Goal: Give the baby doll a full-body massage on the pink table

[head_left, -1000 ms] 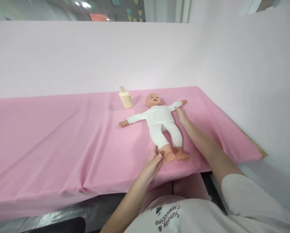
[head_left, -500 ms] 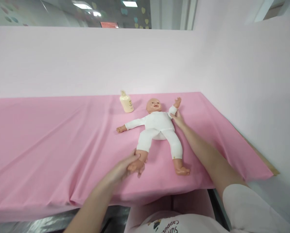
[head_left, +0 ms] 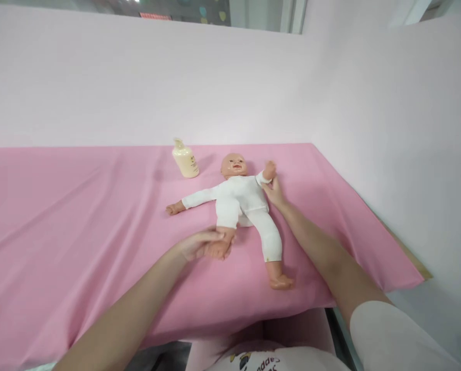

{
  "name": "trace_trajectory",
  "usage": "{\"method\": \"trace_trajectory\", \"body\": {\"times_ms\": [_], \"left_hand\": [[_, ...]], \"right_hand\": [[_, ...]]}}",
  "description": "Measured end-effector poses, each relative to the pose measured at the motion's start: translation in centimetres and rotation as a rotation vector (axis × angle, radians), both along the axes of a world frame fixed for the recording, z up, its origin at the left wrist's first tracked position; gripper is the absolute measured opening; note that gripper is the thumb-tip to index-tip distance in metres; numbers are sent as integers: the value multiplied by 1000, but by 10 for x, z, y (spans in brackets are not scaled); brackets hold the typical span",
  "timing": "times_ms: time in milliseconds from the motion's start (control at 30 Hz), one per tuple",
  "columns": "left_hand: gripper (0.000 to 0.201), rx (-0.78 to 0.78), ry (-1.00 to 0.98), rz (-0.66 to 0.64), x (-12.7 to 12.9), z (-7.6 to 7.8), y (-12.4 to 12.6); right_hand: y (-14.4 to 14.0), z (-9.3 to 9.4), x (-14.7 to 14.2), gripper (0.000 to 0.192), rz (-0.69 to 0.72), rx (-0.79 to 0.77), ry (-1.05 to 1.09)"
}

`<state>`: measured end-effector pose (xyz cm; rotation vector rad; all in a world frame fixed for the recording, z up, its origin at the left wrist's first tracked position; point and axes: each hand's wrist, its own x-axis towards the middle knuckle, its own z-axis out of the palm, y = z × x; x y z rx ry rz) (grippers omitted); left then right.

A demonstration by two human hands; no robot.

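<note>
- your left hand [head_left: 199, 245] has its fingers wrapped round one bare foot of the plastic baby doll in the white cloth suit [head_left: 240, 198], knee bent up
- your right hand [head_left: 273, 191] pinches the doll's raised wrist
- doll lies face up on the wrinkly pink tablecloth [head_left: 79, 216], near the right end
- looks like limb-positioning; next move wants a gentle, steady grip
- cream pump bottle [head_left: 185, 159] stands near its head

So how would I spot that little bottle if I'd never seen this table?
Find the pink cloth that covers the table, then the baby doll lying on it. Just beyond the doll's head, to the left, stands the cream bottle, the only upright, pale yellow thing there.
</note>
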<state>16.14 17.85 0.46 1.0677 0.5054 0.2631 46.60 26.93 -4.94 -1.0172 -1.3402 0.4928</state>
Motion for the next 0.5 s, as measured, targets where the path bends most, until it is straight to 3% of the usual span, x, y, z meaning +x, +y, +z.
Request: {"method": "trace_trajectory", "body": {"times_ms": [133, 200, 333, 433, 500], "left_hand": [[59, 94, 86, -518, -12, -18, -3], [53, 169, 138, -649, -13, -20, -3], [42, 206, 183, -657, -12, -19, 0], [47, 164, 176, -657, -12, -14, 3], [53, 140, 135, -648, -13, -10, 5]], "right_hand": [[11, 3, 18, 80, -196, -28, 445], [17, 3, 29, 72, -241, -124, 618], [25, -1, 42, 55, -252, -272, 787], [24, -1, 35, 60, -186, -203, 755], [17, 1, 24, 67, -115, -116, 610]]}}
